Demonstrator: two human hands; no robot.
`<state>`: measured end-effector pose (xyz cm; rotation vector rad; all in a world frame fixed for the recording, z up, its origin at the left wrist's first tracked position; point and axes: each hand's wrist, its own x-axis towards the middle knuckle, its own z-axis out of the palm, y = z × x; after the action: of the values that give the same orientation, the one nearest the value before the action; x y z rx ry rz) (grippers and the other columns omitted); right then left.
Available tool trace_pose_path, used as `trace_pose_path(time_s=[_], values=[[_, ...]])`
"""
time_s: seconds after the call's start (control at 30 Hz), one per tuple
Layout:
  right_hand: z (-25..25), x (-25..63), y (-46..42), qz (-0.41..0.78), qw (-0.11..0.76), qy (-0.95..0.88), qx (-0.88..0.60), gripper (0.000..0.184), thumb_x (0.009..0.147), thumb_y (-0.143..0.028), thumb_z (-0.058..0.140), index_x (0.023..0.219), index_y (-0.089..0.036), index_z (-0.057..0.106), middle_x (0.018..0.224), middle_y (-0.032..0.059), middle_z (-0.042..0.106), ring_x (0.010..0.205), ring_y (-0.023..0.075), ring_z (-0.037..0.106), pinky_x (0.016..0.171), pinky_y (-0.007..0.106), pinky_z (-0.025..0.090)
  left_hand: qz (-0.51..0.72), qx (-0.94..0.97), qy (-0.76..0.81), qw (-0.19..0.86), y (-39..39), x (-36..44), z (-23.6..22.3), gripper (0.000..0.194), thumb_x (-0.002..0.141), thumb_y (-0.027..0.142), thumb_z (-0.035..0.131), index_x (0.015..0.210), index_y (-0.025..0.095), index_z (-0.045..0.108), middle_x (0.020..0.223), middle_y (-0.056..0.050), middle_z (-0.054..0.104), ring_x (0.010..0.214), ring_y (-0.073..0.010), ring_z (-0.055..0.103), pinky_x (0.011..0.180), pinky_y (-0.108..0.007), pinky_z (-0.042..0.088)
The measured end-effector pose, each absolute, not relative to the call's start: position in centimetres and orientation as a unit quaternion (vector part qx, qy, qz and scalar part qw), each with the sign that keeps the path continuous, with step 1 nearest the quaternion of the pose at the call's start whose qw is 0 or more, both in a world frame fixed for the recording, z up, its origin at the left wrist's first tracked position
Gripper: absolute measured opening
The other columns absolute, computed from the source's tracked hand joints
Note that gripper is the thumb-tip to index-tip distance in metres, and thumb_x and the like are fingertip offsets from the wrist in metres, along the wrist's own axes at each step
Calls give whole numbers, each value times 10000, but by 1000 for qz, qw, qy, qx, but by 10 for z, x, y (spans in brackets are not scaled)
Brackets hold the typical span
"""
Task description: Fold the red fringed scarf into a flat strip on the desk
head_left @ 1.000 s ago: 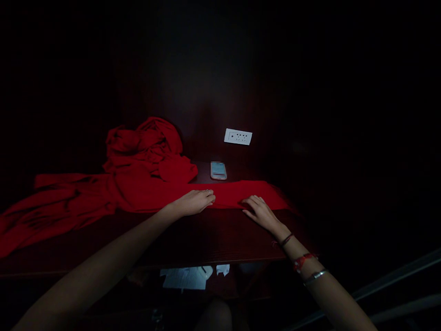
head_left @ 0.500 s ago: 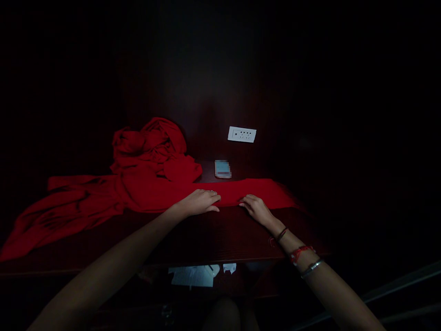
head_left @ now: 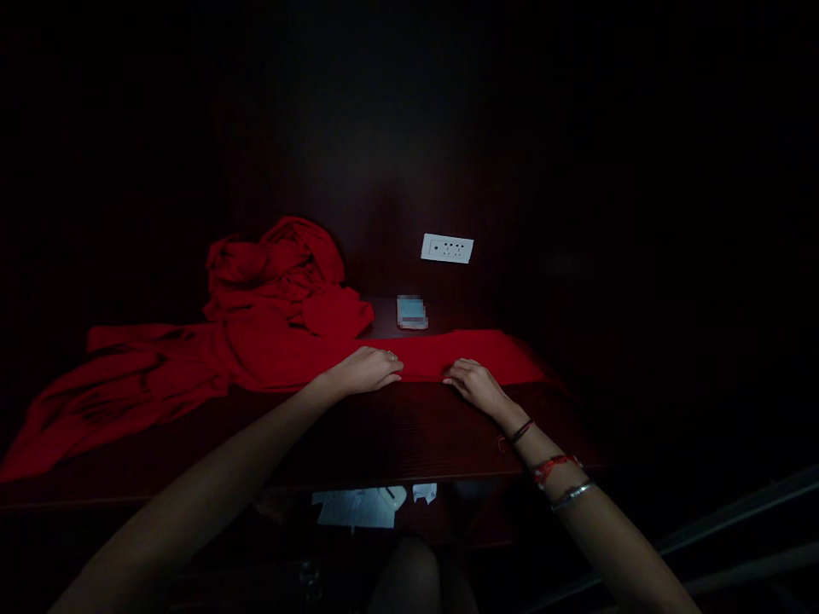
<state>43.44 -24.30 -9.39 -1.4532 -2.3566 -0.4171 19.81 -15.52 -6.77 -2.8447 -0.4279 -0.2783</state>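
A long red cloth [head_left: 269,354] lies across a dark wooden table [head_left: 397,435]. It is bunched in a heap at the back left and stretched flat toward the right. My left hand [head_left: 366,372] rests on the cloth's near edge, fingers curled down onto the fabric. My right hand [head_left: 472,383] sits a short way to its right on the same edge, its fingers bent and pressing the cloth. Bracelets and a red thread circle my right wrist [head_left: 550,469].
A small phone-like object [head_left: 411,312] lies at the back of the table behind the cloth. A white wall socket [head_left: 447,248] is on the dark panel above it. White papers [head_left: 358,507] lie on the floor under the table's front edge.
My right hand has slid left along the cloth edge, closer to my left hand. The view shifted slightly; the cloth heap has not moved.
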Motion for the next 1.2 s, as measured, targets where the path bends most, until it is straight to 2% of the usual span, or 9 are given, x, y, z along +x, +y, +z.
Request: trace_pose_path(time_s=[0.23, 0.37, 0.47, 0.57, 0.67, 0.8, 0.97, 1.13, 1.2], values=[[-92, 423, -251, -148, 155, -843, -493, 216, 840, -278, 384, 904, -170, 560, 833, 59, 578, 780, 156, 505, 728, 280, 385, -85, -979, -140, 124, -160, 196, -68, 159, 828, 282, 398, 902, 194, 508, 833, -44, 582, 709, -172, 560, 585, -247, 388], [-94, 421, -251, -163, 144, -843, -492, 230, 849, -255, 361, 856, -171, 575, 782, 57, 578, 752, 156, 505, 711, 283, 390, -100, -981, -111, 120, -161, 197, -71, 130, 823, 241, 394, 875, 185, 500, 922, -52, 553, 824, -178, 533, 643, -248, 392], [-96, 422, -251, -163, 142, -849, -482, 229, 847, -251, 368, 826, -177, 584, 765, 51, 572, 737, 152, 502, 711, 281, 397, -89, -986, -101, 100, -162, 199, -72, 98, 792, 159, 399, 837, 184, 482, 877, -33, 547, 786, -158, 525, 640, -235, 391], [-96, 424, -252, -152, 149, -856, -471, 227, 847, -238, 366, 833, -180, 585, 780, 49, 567, 752, 145, 499, 721, 269, 402, -72, -989, -102, 85, -162, 196, -72, 150, 744, 84, 400, 816, 193, 473, 842, -18, 544, 771, -152, 518, 632, -228, 388], [-96, 425, -254, -153, 148, -857, -468, 225, 849, -220, 361, 856, -171, 581, 788, 53, 564, 759, 146, 495, 711, 265, 407, -68, -988, -117, 76, -163, 191, -70, 213, 722, 63, 400, 858, 204, 483, 916, -24, 536, 850, -161, 508, 658, -231, 390], [-95, 423, -255, -167, 138, -857, -469, 219, 847, -200, 359, 851, -162, 575, 774, 56, 559, 739, 148, 486, 694, 269, 409, -79, -990, -118, -1, -160, 192, -65, 242, 765, 199, 446, 1004, 213, 478, 1036, -29, 515, 960, -163, 473, 807, -251, 363], [-96, 422, -255, -148, 150, -856, -473, 205, 844, -182, 360, 842, -165, 564, 779, 52, 551, 741, 140, 485, 699, 255, 410, -48, -987, -101, -118, -142, 214, -70, 388, 887, 334, 181, 1159, 218, 434, 1240, -16, 411, 1150, -122, 331, 967, -256, 217], [-98, 423, -256, -124, 159, -854, -480, 199, 839, -170, 364, 836, -157, 563, 793, 53, 546, 768, 140, 487, 723, 247, 409, 80, -966, -228, -91, -115, 213, -77, 450, 847, 476, 211, 1281, 358, 214, 1370, 33, 185, 1247, -253, 119, 964, -489, 105], [-98, 423, -256, -121, 153, -854, -482, 197, 836, -162, 367, 831, -160, 564, 792, 51, 544, 754, 140, 485, 707, 246, 412, 82, -950, -295, -62, -106, 209, -73, 455, 840, 486, 216, 1271, 344, 259, 1362, 5, 217, 1236, -283, 144, 943, -519, 115]])
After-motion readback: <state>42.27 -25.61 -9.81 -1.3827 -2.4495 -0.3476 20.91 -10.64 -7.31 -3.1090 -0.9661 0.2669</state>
